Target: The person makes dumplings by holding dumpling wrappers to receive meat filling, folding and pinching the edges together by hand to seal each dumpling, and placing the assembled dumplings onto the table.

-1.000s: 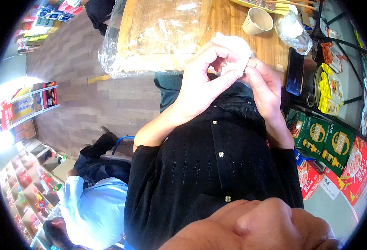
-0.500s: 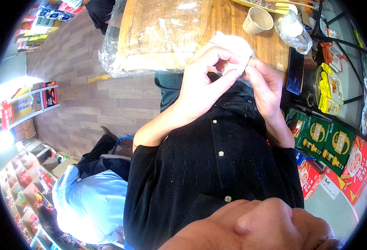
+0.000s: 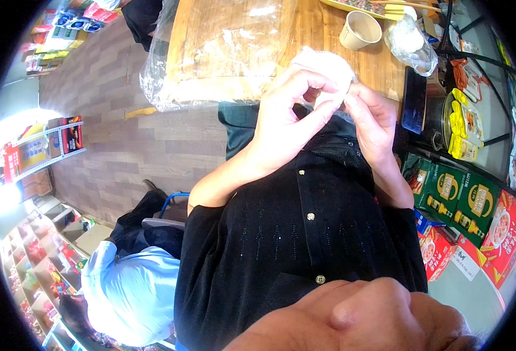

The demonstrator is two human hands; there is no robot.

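Out in front of my body, at the table's near edge, both hands hold a thin white dough wrapper (image 3: 326, 63). My left hand (image 3: 296, 96) is closed on its left side, thumb and forefinger curled together. From the right, my right hand (image 3: 372, 114) pinches the near right edge between thumb and forefinger. The fingertips of both hands nearly meet there. Whatever lies inside the wrapper is hidden by the fingers and glare. Beyond it is a paper cup (image 3: 360, 30), and behind that a yellow dish (image 3: 343, 6) of minced filling with chopsticks across it.
Clear plastic sheeting (image 3: 158, 76) covers the left part of the wooden table (image 3: 310, 29). A knotted plastic bag (image 3: 411, 44) and a dark phone (image 3: 414, 99) lie at right, beside shelves with yellow packets (image 3: 464, 126) and green boxes (image 3: 448, 190). A person in a light blue shirt (image 3: 132, 292) sits behind left.
My hands stay almost in place, with small finger movements at the wrapper's edge. The seated person at lower left has shifted slightly. The view has moved a little.
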